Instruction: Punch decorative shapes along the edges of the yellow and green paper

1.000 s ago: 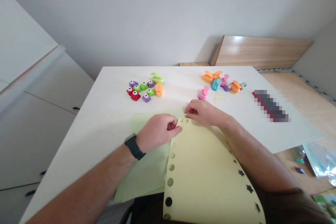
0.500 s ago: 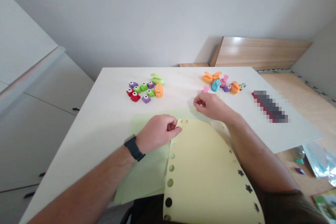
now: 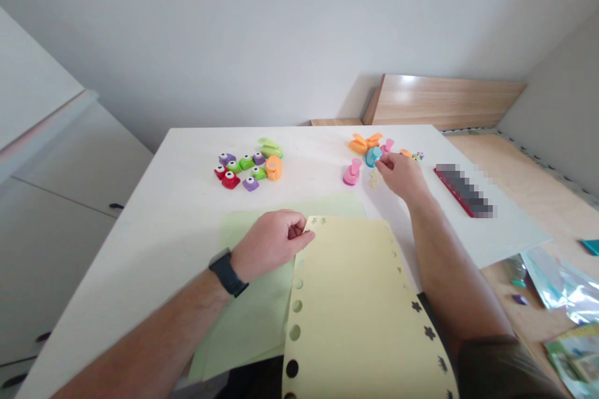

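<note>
My left hand (image 3: 276, 242), with a dark watch on the wrist, pinches the upper left corner of a pale yellow sheet (image 3: 349, 299). Round holes run down the sheet's left edge, and flower, star and other shapes are punched along its right edge and top left corner. Over the table's right side, my right hand (image 3: 403, 177) is closed, thumb and fingertips together; what they hold, if anything, is hidden. Small yellow paper cut-outs (image 3: 373, 179) lie just beside those fingertips. A pink craft punch (image 3: 352, 173) and a blue craft punch (image 3: 373, 157) stand nearby.
Green sheets (image 3: 243, 305) lie under the yellow one. Several coloured punches, including a red one (image 3: 230, 180) and an orange one (image 3: 274, 168), sit at back left. Orange punches (image 3: 358, 144) stand at back right. A red-edged, blurred-out object (image 3: 463, 190) lies on the white table's right.
My right hand has moved right, from over the pink punch to the paper cut-outs, leaving that punch in full view. My left hand still grips the yellow sheet. The view has shifted slightly.
</note>
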`<state>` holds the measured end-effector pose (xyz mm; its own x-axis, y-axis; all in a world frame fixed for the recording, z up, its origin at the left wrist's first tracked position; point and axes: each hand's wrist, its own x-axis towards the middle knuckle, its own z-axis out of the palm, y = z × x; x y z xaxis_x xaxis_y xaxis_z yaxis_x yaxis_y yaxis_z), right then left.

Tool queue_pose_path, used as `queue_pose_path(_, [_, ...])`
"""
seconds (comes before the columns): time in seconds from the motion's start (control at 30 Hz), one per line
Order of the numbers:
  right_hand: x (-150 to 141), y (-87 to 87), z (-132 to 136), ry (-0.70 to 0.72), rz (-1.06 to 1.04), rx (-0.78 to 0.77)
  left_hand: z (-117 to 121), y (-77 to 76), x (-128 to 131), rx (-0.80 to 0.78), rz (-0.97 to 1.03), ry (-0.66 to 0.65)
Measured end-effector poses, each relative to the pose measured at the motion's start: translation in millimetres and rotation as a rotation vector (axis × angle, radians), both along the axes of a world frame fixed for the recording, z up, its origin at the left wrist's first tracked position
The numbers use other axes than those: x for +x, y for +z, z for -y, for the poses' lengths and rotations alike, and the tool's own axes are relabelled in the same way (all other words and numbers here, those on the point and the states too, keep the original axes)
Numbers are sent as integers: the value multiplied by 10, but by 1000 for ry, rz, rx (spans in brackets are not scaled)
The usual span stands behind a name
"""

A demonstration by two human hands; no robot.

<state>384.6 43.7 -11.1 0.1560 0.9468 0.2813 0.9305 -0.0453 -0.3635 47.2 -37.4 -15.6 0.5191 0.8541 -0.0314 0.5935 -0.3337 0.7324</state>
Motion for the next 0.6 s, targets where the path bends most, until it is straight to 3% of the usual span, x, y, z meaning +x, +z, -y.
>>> queue_pose_path(0.13, [-304,-33,44,105,-142,4,-1,-3,2,-3,5,6])
queue_pose_path(0.27, [-431,-97,-11,177,-97,43,-4,-8,-3,0,5,1])
queue_pose_path(0.6, [-174,-158,-182,-48,90,141,-28,-39,-22,19,46,50])
